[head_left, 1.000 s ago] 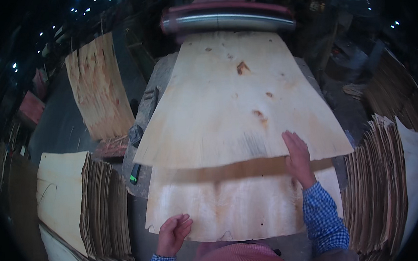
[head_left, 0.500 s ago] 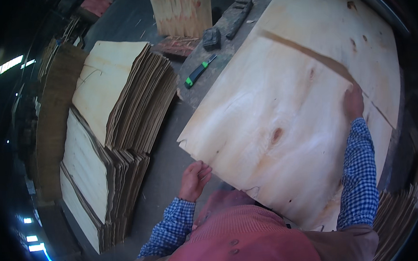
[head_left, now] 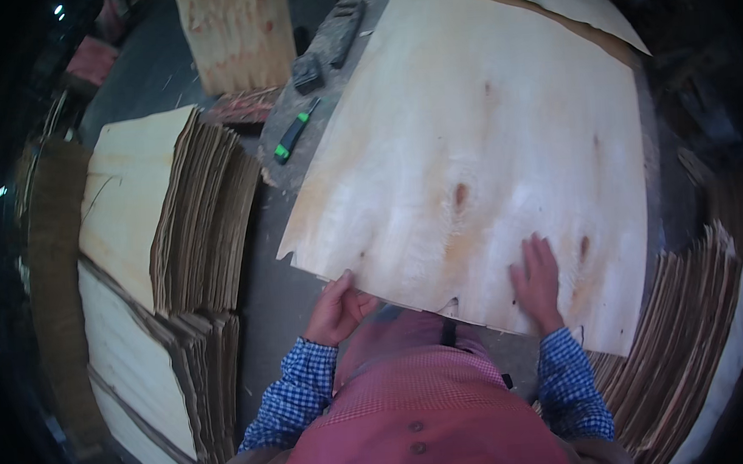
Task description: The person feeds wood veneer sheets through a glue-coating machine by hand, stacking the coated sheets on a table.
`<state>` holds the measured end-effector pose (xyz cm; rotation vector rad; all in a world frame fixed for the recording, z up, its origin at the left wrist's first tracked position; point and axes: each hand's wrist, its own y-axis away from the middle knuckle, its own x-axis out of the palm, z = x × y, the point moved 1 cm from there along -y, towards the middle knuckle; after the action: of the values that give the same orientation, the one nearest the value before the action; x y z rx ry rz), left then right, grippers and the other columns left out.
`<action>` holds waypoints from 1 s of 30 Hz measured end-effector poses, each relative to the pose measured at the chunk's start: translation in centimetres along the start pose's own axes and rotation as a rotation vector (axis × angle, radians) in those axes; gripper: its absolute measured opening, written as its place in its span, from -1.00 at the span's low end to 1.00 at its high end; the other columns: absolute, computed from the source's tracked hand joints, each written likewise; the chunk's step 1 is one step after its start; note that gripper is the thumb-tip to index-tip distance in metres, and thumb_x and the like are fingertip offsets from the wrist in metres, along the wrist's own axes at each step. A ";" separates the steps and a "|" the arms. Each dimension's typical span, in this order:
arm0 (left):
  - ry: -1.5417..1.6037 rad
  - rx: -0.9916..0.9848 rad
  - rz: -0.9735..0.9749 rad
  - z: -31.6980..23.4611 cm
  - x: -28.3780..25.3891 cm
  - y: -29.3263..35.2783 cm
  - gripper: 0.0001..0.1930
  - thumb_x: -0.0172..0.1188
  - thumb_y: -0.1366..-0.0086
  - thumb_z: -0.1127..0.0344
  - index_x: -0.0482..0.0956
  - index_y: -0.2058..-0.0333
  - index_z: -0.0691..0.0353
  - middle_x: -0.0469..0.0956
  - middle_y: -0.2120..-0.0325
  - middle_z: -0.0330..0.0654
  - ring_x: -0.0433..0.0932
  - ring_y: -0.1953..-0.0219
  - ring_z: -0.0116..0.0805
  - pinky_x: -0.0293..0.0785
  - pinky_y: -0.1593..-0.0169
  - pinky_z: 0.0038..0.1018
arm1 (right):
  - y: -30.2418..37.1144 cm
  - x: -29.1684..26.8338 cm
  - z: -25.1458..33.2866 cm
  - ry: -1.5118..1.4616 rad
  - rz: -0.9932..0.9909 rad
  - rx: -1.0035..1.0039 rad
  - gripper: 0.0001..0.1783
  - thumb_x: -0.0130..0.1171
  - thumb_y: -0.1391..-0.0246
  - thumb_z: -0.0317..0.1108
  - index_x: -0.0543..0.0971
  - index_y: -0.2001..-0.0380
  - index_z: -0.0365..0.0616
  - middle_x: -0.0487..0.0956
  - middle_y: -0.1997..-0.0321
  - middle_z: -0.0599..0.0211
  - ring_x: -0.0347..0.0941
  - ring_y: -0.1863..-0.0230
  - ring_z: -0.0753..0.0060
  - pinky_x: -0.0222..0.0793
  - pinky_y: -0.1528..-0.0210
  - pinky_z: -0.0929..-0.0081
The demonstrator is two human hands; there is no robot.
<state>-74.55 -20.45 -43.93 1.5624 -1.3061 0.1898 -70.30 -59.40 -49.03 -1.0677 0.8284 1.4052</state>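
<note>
A large pale wood veneer sheet (head_left: 400, 145) with brown knots lies across the bench in front of me, its near edge ragged and notched. At the near left edge, my left hand (head_left: 335, 309) is closed on the sheet, thumb on top and fingers partly hidden. My right hand (head_left: 538, 283) lies flat on the sheet's near right part, fingers stretched out. Beyond the far edge shows another veneer sheet (head_left: 574, 3), with a dark gap between them. A green and black utility knife (head_left: 292, 139) rests left of the sheet.
Stacked veneer (head_left: 196, 221) stands on the left, with more sheets (head_left: 137, 370) nearer me. Another veneer stack (head_left: 680, 332) sits at the lower right. On the grey bench (head_left: 278, 168) are a black blocky object (head_left: 306, 73) and a dark bar (head_left: 348, 36). A wood board (head_left: 240, 36) stands behind.
My right hand has moved from the sheet's far right corner back to its near part and opened flat. The top sheet has turned and now covers more of the one beneath. My view has shifted.
</note>
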 end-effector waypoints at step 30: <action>-0.293 -0.291 0.044 1.6 -2.7 0.2 -0.50 0.03 -0.39 0.16 0.29 -0.23 0.25 0.45 -0.12 0.10 0.44 -0.17 0.07 0.57 -0.01 -0.15 | -0.1 -15.0 3.7 -0.025 -0.372 -0.031 -0.26 0.02 0.26 -0.66 0.47 -0.15 -0.14 0.44 -0.22 0.03 0.33 -0.23 -0.20 0.22 -0.25 -0.04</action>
<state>-76.53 -19.97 -46.31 1.3463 -1.5197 -0.2036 -71.35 -61.18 -33.69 -1.1577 0.5561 1.1165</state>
